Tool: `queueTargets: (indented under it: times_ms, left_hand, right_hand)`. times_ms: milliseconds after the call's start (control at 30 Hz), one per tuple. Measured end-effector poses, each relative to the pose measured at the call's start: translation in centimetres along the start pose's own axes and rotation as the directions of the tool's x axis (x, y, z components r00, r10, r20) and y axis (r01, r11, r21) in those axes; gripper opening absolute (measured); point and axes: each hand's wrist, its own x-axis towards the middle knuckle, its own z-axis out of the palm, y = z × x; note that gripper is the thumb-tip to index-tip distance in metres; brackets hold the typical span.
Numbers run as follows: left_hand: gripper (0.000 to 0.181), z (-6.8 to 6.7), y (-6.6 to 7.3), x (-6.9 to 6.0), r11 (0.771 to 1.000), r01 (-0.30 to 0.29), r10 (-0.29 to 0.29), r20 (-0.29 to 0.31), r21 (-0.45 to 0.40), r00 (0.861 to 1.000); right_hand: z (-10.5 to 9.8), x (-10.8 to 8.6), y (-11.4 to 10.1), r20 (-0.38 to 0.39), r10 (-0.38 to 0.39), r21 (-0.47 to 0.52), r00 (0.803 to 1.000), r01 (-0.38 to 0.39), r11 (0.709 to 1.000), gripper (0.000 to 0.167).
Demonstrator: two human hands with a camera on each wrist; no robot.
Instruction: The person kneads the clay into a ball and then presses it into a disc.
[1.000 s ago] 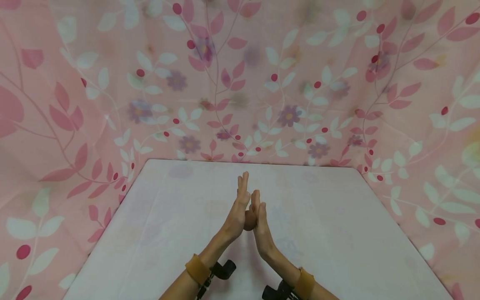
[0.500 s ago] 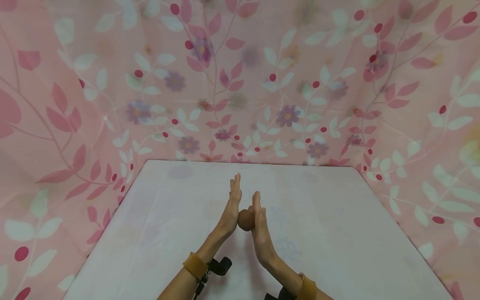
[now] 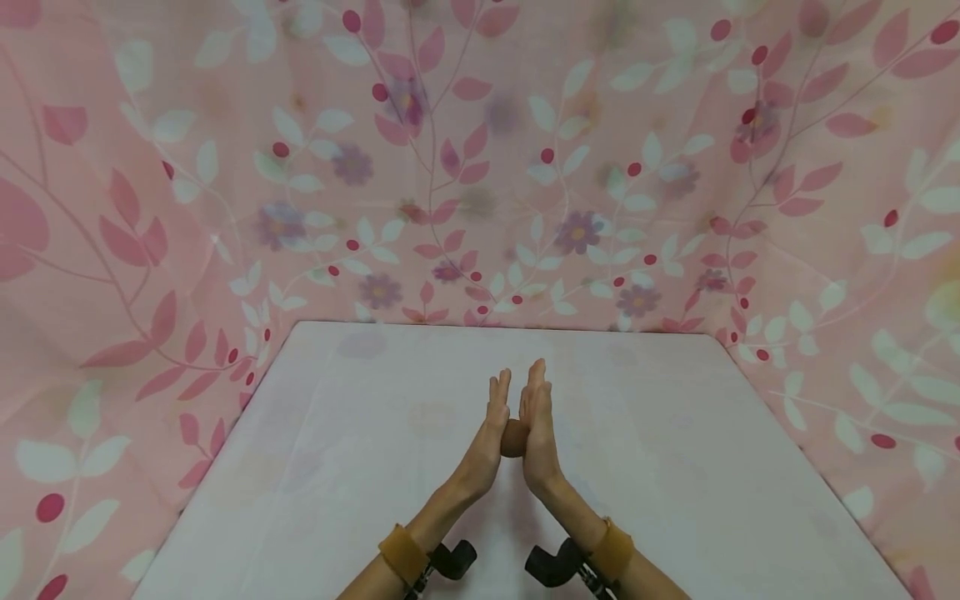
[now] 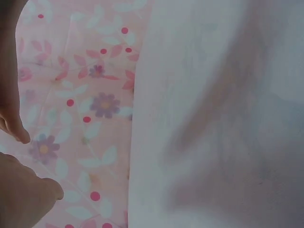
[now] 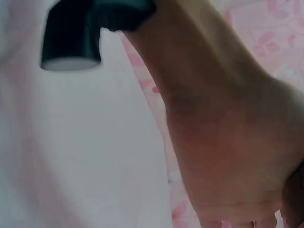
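Observation:
A small brown ball (image 3: 513,438) sits between the two facing palms, above the table. My left hand (image 3: 483,446) presses it from the left with fingers straight, pointing away from me. From the right, my right hand (image 3: 542,437) presses the ball, its fingers also straight and reaching slightly farther forward. Parts of the ball are hidden by the hands. In the left wrist view, parts of a hand (image 4: 26,194) show at the left edge, with no ball visible there. A bare forearm and a hand (image 5: 228,147) fill much of the right wrist view.
Beneath the hands is a white table (image 3: 337,442). Pink floral cloth (image 3: 480,167) stands behind it and at both sides. Mustard-coloured bands (image 3: 403,554) hold black cameras (image 3: 553,565) on the wrists. Soft shadows fall on the tabletop.
The hands and ball shifted left, then back right. My right hand has slid forward against my left, which has drawn back. The ball stays between the palms.

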Motion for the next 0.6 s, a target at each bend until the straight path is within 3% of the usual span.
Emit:
queueTargets:
  times_ms: [233, 500, 600]
  left_hand:
    - [0.061, 0.9, 0.6, -0.5, 1.000, -0.009, 0.009, 0.018, -0.015, 1.000]
    - [0.062, 0.8, 2.3, -0.4, 0.990, -0.121, 0.122, 0.001, 0.069, 0.993]
    - [0.062, 0.4, 2.8, -0.3, 0.987, -0.138, 0.140, -0.011, 0.087, 0.990]
  right_hand:
    - [-0.9, 1.0, 0.6, -0.028, 0.009, 0.002, 1.000, -0.009, 1.000, 0.075]
    - [-1.2, 0.9, 2.1, -0.033, 0.090, -0.032, 0.995, -0.091, 0.995, 0.073]
    - [-0.9, 0.7, 2.4, -0.012, 0.104, -0.043, 0.994, -0.105, 0.994, 0.074]
